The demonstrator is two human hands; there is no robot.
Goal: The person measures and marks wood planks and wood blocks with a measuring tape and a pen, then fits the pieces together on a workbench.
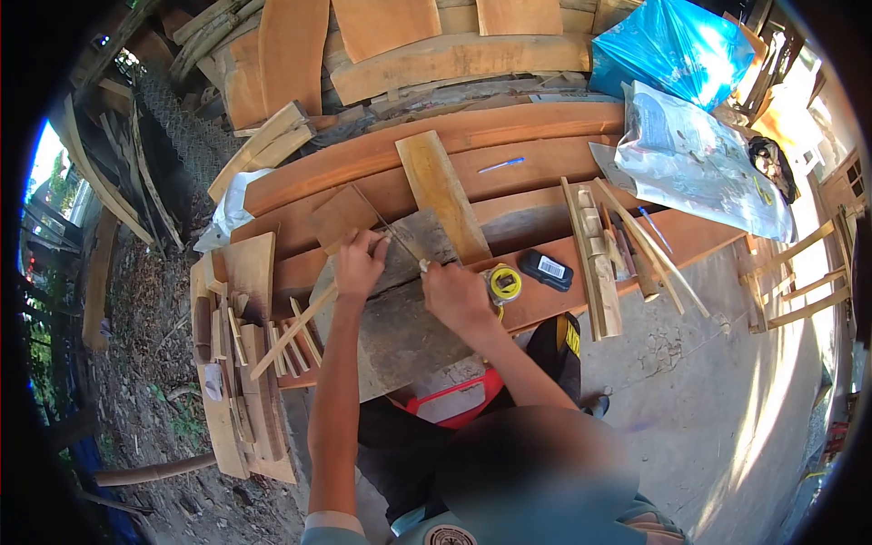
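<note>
My left hand is closed, with its fingertips at the near edge of a small square wooden piece. A thin dark rod or blade runs diagonally between my hands, past the piece's right side. My right hand is closed around the lower end of this thin tool, by a light-coloured tip. Both hands are above a worn grey-brown board lying over my lap and the bench. A yellow tape measure sits just right of my right hand.
A black case lies beside the tape measure. Wooden strips and a blue pen rest on the reddish bench. Clear plastic sheeting and a blue bag are at the upper right; wood offcuts are at left.
</note>
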